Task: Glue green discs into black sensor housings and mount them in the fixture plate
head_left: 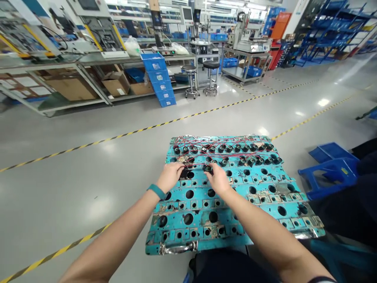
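A turquoise board [203, 214] with rows of round holes lies in front of me, its paint worn. Small black cylindrical parts [229, 148] with red wires stand in its two far rows. My right hand [219, 179] grips one black cylindrical part [208, 168] between thumb and fingers, just over the board. To its left, my left hand [171, 175] is closed in a pinch at the fingertips, where thin red wire [190, 164] shows. A teal band circles my left wrist. The exact grip of the left fingertips is too small to see clearly.
Metal handles [178, 248] stick out at the board's near edge. A blue plastic stool [331, 177] stands to the right, beside a person's dark clothing [347, 212]. Blue crates [159, 80] are stacked by the workbenches [97, 59] beyond the striped floor tape [165, 123].
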Demonstrator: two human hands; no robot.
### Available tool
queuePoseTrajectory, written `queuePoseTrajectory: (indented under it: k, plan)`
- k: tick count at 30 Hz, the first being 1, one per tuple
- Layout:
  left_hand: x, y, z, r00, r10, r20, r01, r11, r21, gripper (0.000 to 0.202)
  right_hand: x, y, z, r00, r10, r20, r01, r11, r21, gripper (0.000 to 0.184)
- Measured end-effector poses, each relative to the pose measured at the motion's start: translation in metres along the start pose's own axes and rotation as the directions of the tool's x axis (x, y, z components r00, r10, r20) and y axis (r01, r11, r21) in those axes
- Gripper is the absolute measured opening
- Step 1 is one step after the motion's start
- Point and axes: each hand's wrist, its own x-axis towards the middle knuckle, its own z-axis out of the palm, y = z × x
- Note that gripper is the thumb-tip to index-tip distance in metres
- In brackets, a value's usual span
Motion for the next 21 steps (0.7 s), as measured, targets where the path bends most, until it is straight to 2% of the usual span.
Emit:
queuePoseTrajectory:
  k: [2, 4, 8, 13, 21]
  plan:
    - [0.022, -0.022, 0.006, 0.998, -0.021, -0.06, 0.023, 0.999, 0.035, 0.024, 0.021, -0.001, 0.019, 0.997, 0.064, 0.031, -0.063, 0.997, -0.045, 0.038]
    - [0.039, -0.036, 0.017, 0.995, -0.028, -0.097, 0.033, 0.998, 0.046, 0.027, 0.033, -0.001, 0.029, 0.992, 0.107, 0.063, -0.101, 0.991, -0.086, 0.037]
    - [0.058, -0.048, 0.045, 0.995, -0.009, -0.096, 0.011, 1.0, 0.023, 0.028, 0.041, -0.002, 0.035, 0.982, 0.161, 0.102, -0.145, 0.979, -0.145, 0.03]
    - [0.059, -0.049, 0.064, 0.995, 0.037, -0.092, -0.036, 0.999, 0.011, 0.026, 0.044, -0.004, 0.036, 0.974, 0.205, 0.099, -0.184, 0.965, -0.188, 0.027]
    - [0.047, -0.049, 0.067, 0.988, 0.078, -0.131, -0.076, 0.997, 0.025, 0.027, 0.044, -0.004, 0.045, 0.974, 0.216, 0.069, -0.2, 0.961, -0.189, 0.035]
